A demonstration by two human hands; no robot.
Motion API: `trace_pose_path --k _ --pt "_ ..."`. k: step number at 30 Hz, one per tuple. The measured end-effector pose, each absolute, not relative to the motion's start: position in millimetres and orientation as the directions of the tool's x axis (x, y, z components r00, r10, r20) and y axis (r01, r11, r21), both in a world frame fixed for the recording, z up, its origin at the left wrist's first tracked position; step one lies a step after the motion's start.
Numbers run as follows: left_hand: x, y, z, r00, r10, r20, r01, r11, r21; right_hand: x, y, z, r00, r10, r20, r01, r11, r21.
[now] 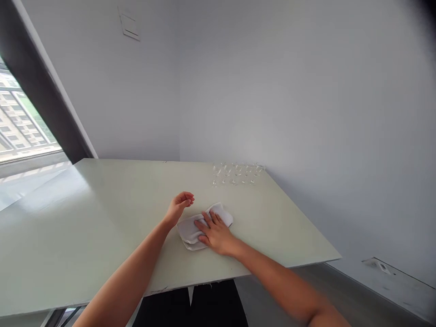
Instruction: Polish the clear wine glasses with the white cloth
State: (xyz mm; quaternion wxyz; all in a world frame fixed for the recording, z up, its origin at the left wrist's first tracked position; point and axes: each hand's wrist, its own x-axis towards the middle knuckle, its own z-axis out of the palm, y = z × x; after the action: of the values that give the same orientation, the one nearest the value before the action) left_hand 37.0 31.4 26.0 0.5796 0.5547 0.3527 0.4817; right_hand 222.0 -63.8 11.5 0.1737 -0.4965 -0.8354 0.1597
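A folded white cloth (190, 229) lies on the pale table near its front edge. My right hand (216, 234) rests flat on the cloth's right part, palm down and fingers spread. Just left of the cloth and a little above the tabletop is my left hand (180, 204), its fingers loosely bent and nothing in them. Beyond both hands, several clear stemmed glasses (238, 170) stand upright in a row towards the far right corner. Neither hand touches them.
The pale table (112, 227) stretches far to the left and reaches close to the grey walls. Its right edge slants towards me. A window (25, 113) with a dark frame is at the left. A wall socket (383, 268) sits low on the right.
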Motion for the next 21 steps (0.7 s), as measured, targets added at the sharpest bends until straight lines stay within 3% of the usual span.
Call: trace_pose_path --k 3,6,9,11,15,21 --pt "41.8 32.2 16.8 0.361 0.93 0.074 -0.045 -0.062 0.997 234.7 -39.9 3.0 -0.332 0.943 0.031 0.883 0.322 -0.341" --pt "42.3 35.8 10.0 0.369 0.929 0.036 0.076 -0.069 0.995 263.5 -15.1 9.7 -0.081 0.995 -0.055 0.975 0.067 -0.212" --pt "41.7 38.2 8.5 0.346 0.938 0.025 0.138 -0.077 0.988 286.7 -2.4 17.0 0.18 0.98 -0.08 0.979 -0.187 -0.082" --pt "42.2 39.4 8.5 0.32 0.947 0.013 0.153 -0.065 0.986 289.0 -1.9 18.9 0.251 0.966 -0.053 0.968 -0.252 -0.012" --pt "46.0 42.7 5.3 0.263 0.965 -0.005 0.133 -0.031 0.991 258.3 -8.3 17.6 0.086 0.996 0.038 0.996 -0.087 0.021" --pt "45.9 46.1 -2.8 0.221 0.975 0.021 0.102 -0.045 0.994 182.7 -10.2 10.4 -0.303 0.951 0.068 0.949 0.307 -0.076"
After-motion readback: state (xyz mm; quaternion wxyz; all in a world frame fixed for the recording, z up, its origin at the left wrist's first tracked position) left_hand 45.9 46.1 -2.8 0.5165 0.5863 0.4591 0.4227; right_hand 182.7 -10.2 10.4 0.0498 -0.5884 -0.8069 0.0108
